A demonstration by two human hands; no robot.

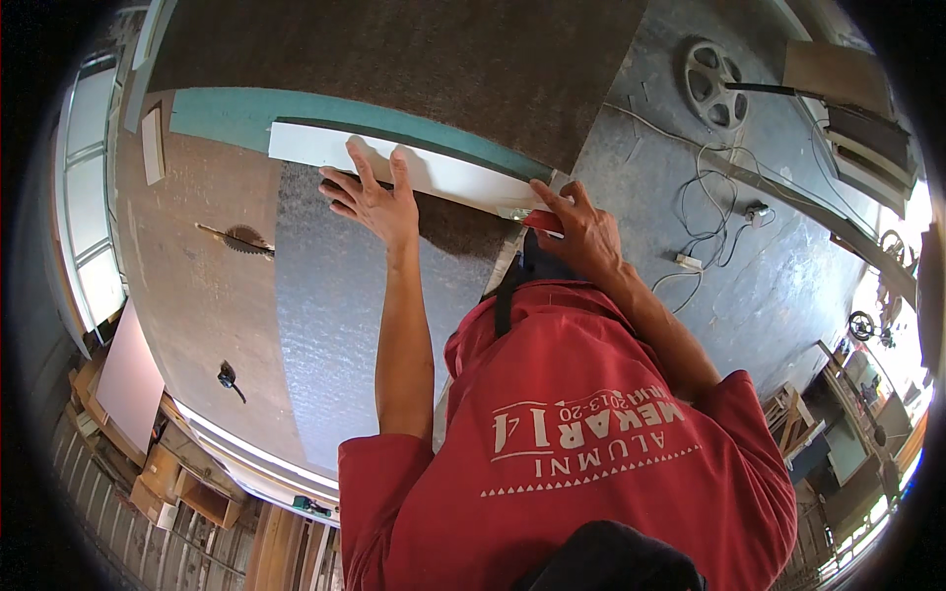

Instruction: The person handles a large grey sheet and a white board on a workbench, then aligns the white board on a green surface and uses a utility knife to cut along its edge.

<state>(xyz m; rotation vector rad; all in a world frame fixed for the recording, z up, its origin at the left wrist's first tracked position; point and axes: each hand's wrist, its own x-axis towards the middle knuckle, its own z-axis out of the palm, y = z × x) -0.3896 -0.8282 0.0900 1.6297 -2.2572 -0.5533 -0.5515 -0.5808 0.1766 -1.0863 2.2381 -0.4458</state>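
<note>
A long white board (443, 182) lies across the work table, running from upper left to lower right. My left hand (382, 202) is open over its near edge, with the fingers spread and some fingertips on the white face. At the board's right end, my right hand (583, 231) is closed around a small red hand tool (545, 224); its exact kind is hard to make out. The tool's tip is close to the board's corner. Behind the board runs a teal strip (222, 113) of the table surface.
A circular saw blade (246, 242) protrudes from the brown tabletop (187, 286) on the left. Farther down is a small black knob (228, 375). On the right, a grey handwheel (714, 84) stands above the floor, near tangled cables (711, 202). Wooden boxes (187, 488) stand lower left.
</note>
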